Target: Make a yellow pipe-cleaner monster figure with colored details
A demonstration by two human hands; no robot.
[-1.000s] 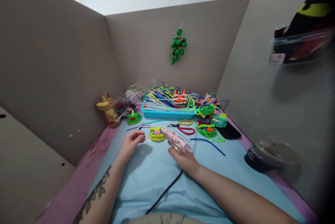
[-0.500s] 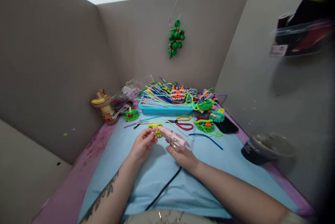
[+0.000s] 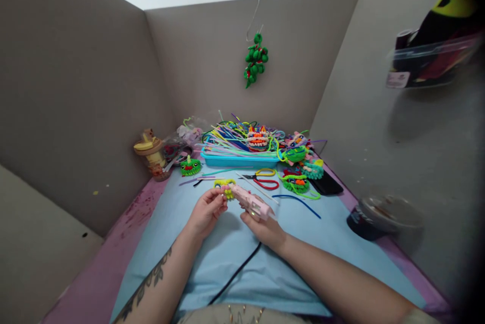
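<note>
My right hand (image 3: 265, 225) is wrapped round a pale pink glue gun (image 3: 250, 201), its nozzle pointing to the upper left. A black cord (image 3: 237, 271) runs over the cloth below that hand. My left hand (image 3: 206, 211) is closed in a pinch on a small pink piece (image 3: 224, 188), which sits right at the nozzle tip. Just behind the fingertips is a yellow fuzzy piece (image 3: 229, 182) with eye-like spots. Whether the left fingers touch the yellow piece, I cannot tell.
Red-and-yellow-handled scissors (image 3: 266, 183) and a blue pipe cleaner (image 3: 301, 202) lie beyond my hands. A blue tray (image 3: 242, 161) heaped with pipe cleaners stands behind. Green fuzzy figures (image 3: 190, 166), a black phone (image 3: 329, 184), a cup (image 3: 151, 157) and a lidded tub (image 3: 366, 220) surround them.
The view has shifted slightly. Both hands stay almost in place, with the glue gun's nozzle still close to the pink piece.
</note>
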